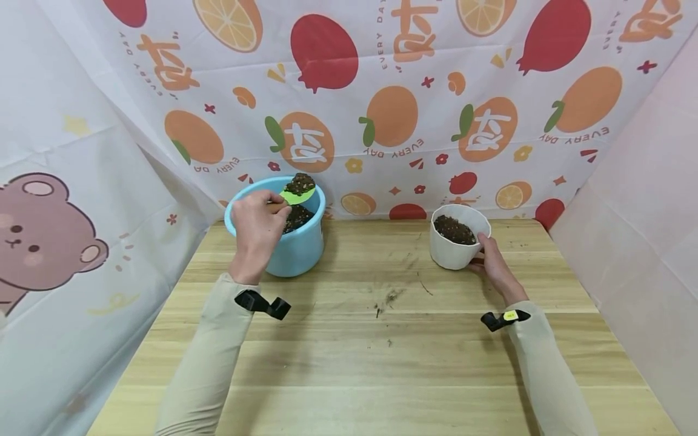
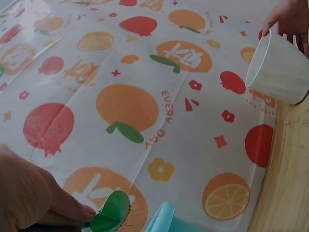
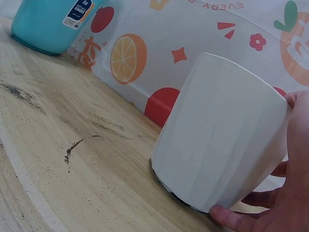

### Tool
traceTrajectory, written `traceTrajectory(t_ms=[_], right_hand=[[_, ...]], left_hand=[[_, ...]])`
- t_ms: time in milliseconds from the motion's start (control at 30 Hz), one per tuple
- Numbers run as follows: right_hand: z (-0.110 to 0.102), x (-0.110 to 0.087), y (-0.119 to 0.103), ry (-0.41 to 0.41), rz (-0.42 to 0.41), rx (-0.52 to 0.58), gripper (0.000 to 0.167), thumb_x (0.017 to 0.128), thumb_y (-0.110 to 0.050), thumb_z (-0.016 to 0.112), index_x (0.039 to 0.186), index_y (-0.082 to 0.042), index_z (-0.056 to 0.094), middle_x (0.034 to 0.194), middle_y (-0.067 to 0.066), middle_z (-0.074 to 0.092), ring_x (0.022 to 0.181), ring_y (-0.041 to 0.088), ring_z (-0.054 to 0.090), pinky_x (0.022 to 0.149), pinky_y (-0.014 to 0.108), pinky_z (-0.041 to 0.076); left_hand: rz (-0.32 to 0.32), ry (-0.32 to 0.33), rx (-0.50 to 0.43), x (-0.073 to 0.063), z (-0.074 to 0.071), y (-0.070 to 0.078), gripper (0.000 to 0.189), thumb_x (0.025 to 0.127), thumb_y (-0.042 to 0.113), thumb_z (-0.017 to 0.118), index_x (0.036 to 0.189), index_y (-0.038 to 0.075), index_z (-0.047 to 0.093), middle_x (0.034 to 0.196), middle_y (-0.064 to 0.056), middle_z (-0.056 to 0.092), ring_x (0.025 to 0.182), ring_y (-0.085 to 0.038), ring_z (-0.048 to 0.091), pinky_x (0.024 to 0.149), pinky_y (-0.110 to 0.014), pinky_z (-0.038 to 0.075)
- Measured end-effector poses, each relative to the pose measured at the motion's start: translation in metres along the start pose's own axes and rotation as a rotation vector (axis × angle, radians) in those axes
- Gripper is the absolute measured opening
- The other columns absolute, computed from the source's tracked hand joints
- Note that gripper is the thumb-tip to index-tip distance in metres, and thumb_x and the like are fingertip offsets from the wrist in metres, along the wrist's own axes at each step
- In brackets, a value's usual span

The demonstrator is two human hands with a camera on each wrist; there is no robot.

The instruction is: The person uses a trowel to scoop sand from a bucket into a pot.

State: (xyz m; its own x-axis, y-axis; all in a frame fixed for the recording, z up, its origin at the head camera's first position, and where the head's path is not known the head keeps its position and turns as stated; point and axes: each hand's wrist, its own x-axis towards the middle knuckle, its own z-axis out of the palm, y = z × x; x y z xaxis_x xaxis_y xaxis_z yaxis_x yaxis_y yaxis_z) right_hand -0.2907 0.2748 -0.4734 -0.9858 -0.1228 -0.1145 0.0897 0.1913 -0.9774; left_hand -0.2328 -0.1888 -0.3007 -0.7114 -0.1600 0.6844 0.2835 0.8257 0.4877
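Over the light blue bucket point(image 1: 297, 251), my left hand point(image 1: 259, 221) grips the wooden handle point(image 1: 277, 207) of a small green trowel point(image 1: 301, 197). A heap of dark soil point(image 1: 300, 183) lies on the trowel's blade, and more soil point(image 1: 297, 218) shows inside the bucket. In the left wrist view the trowel point(image 2: 112, 212) is seen from its side. My right hand point(image 1: 495, 266) holds a white flowerpot point(image 1: 451, 253) by its right side, thumb near the rim and fingers lower down. Dark soil point(image 1: 455, 230) is in the pot, which stands on the table.
Soil smears and crumbs point(image 1: 391, 297) dot the wooden table point(image 1: 349, 363) between bucket and pot. A fruit-print cloth point(image 1: 349, 109) hangs close behind both containers. Further cloth walls stand at the left point(image 1: 65, 339) and right point(image 1: 643, 212).
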Motion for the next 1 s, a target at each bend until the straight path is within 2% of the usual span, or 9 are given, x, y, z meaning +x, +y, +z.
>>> traceTrajectory(t_ms=[133,400,533,633,800,1000], right_hand=[[0.001,0.0,-0.001,-0.002,0.0,-0.001,0.075,0.106,-0.058,0.01,0.16,-0.007,0.004,0.155,0.03,0.022,0.127,0.042,0.049,0.111,0.055,0.046],[0.001,-0.003,-0.001,-0.003,0.005,-0.007,0.073,0.107,-0.055,0.008,0.16,-0.006,0.003,0.156,0.03,0.02,0.128,0.039,0.048,0.111,0.055,0.046],[0.0,-0.002,-0.001,-0.007,0.001,-0.011,0.073,0.107,-0.056,0.009,0.161,-0.007,0.004,0.155,0.028,0.023,0.122,0.03,0.052,0.11,0.054,0.048],[0.0,-0.002,-0.001,-0.006,-0.007,-0.016,0.075,0.106,-0.058,0.009,0.16,-0.007,0.004,0.155,0.028,0.024,0.12,0.028,0.053,0.108,0.052,0.049],[0.0,-0.001,-0.002,-0.004,-0.003,-0.011,0.077,0.105,-0.061,0.01,0.16,-0.007,0.002,0.155,0.031,0.022,0.126,0.041,0.05,0.111,0.055,0.046],[0.0,-0.002,-0.002,-0.007,-0.008,-0.027,0.076,0.105,-0.06,0.009,0.161,-0.008,0.006,0.154,0.029,0.026,0.121,0.035,0.054,0.108,0.05,0.05]], left_hand=[[0.016,-0.006,-0.012,-0.001,0.005,0.006,0.008,0.08,0.001,0.082,0.083,-0.005,0.076,0.082,-0.022,0.077,0.078,-0.039,0.075,0.071,-0.051,0.058],[0.032,-0.034,-0.041,-0.007,0.011,0.016,0.008,0.08,0.003,0.083,0.084,-0.002,0.077,0.083,-0.02,0.077,0.081,-0.039,0.074,0.074,-0.053,0.058],[0.034,-0.037,-0.047,-0.006,0.012,0.018,0.009,0.081,0.003,0.082,0.085,-0.002,0.078,0.085,-0.021,0.077,0.081,-0.039,0.074,0.075,-0.053,0.058],[0.036,-0.038,-0.052,-0.005,0.013,0.02,0.009,0.081,0.003,0.083,0.086,-0.003,0.078,0.085,-0.021,0.077,0.082,-0.039,0.074,0.076,-0.053,0.058],[0.062,-0.032,-0.047,-0.005,0.017,0.026,0.009,0.08,0.002,0.083,0.085,-0.002,0.078,0.084,-0.021,0.077,0.081,-0.038,0.075,0.077,-0.052,0.058],[0.097,-0.054,-0.07,-0.009,0.028,0.036,0.008,0.079,0.002,0.083,0.085,0.0,0.078,0.085,-0.019,0.077,0.082,-0.036,0.075,0.08,-0.051,0.058]])
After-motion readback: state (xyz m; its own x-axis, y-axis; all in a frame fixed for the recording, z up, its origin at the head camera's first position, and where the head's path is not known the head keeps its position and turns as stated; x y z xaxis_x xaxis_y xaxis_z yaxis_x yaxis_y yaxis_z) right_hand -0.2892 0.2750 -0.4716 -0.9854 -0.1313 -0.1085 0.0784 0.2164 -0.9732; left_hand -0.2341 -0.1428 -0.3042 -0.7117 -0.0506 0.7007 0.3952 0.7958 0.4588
